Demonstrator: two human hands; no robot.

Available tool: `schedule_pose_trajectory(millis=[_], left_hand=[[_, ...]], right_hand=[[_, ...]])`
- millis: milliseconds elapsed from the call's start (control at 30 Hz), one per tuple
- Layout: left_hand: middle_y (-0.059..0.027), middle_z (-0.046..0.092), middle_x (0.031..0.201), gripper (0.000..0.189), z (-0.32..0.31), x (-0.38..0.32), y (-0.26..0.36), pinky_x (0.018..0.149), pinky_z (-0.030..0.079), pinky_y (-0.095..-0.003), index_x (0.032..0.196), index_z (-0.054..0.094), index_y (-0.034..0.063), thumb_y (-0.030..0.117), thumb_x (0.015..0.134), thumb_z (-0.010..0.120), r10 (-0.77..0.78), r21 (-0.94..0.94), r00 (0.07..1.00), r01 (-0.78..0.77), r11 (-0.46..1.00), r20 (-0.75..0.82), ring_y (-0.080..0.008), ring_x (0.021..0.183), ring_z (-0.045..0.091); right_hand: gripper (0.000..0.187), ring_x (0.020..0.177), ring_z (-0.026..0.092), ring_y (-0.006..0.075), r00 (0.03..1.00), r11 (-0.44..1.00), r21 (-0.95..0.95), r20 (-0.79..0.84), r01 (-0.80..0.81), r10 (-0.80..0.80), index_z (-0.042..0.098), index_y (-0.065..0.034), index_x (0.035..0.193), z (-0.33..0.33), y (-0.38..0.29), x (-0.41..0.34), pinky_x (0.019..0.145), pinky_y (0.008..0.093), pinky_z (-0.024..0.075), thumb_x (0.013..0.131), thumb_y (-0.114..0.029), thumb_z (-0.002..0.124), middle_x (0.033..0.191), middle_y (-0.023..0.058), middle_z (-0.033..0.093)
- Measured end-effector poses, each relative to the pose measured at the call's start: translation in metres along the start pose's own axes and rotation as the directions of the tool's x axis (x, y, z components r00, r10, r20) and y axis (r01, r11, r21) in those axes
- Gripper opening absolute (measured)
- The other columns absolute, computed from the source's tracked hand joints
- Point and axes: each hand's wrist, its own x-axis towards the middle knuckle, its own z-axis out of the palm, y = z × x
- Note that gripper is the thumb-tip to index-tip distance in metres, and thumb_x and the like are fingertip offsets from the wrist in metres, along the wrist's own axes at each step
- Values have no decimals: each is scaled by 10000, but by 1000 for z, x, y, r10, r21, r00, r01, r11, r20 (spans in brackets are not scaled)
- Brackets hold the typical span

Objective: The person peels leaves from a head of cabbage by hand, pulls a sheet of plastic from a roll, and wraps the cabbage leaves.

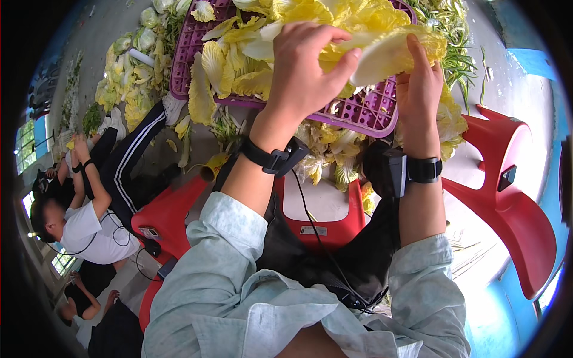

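A pale yellow napa cabbage leaf [380,58] with a broad white rib is pinched between the thumb and fingers of my right hand [421,85]. Close to the rib's left end is my left hand [309,67], its thumb spread away from the index finger and nothing visible between them. Both hands are over a purple perforated plastic crate [353,126]. Loose cabbage leaves [212,67] lie heaped on it, some hanging past its left side. Leaf scraps also show through the near corner of its grid.
Red plastic chairs stand to the right [515,165] and left [165,215]. Discarded leaves [344,147] litter the floor below the crate. More cabbages [147,38] and green trimmings [447,49] lie beyond. At left sits a person [98,232] in a white shirt, with others behind.
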Motion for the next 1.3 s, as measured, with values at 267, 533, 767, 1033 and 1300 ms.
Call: schedule_pose_trajectory(millis=[267, 533, 767, 1033, 1300], left_hand=[[-76, 702, 811, 270, 16, -10, -5, 923, 400, -425, 965, 713, 35, 251, 804, 726, -7, 34, 1000, 7, 999, -2, -291, 903, 622], [-141, 706, 892, 311, 4, -3, 5, 758, 506, -346, 995, 699, -21, 267, 879, 717, -61, -88, 996, 67, 994, 63, -261, 818, 659], [-84, 722, 898, 328, 2, -2, 0, 802, 513, -315, 1062, 691, -6, 281, 904, 697, -219, -213, 976, 213, 954, -8, -183, 883, 671], [-104, 704, 919, 313, 5, -4, -3, 768, 509, -327, 1055, 675, 4, 259, 880, 716, 18, -4, 997, -18, 1000, 78, -196, 876, 668], [-130, 687, 862, 336, 8, -6, -2, 684, 498, -307, 1085, 641, -19, 238, 885, 721, -188, -96, 982, 191, 977, 33, -211, 768, 670]], right_hand=[[221, 888, 679, 127, 959, 998, 15, 275, 60, -62, 623, -36, 1125, 13, -4, -13, 726, 252, 545, 928, -118, 684, 1044, 65, 693], [238, 815, 666, 99, 924, 859, -483, 382, 172, 29, 629, -9, 1084, 11, -3, -18, 706, 233, 513, 896, -126, 716, 933, 79, 715], [224, 812, 667, 105, 947, 929, -355, 320, 108, 12, 631, 4, 1063, 9, -1, -15, 703, 239, 515, 897, -124, 710, 929, 76, 713], [204, 835, 674, 100, 937, 855, -492, 348, 163, 22, 652, 9, 1046, 7, -1, -13, 740, 237, 528, 891, -106, 718, 955, 79, 714], [366, 941, 674, 147, 916, 956, -244, 397, 164, -55, 595, 48, 1203, 14, 0, -18, 825, 262, 536, 891, -90, 726, 1046, 117, 699]])
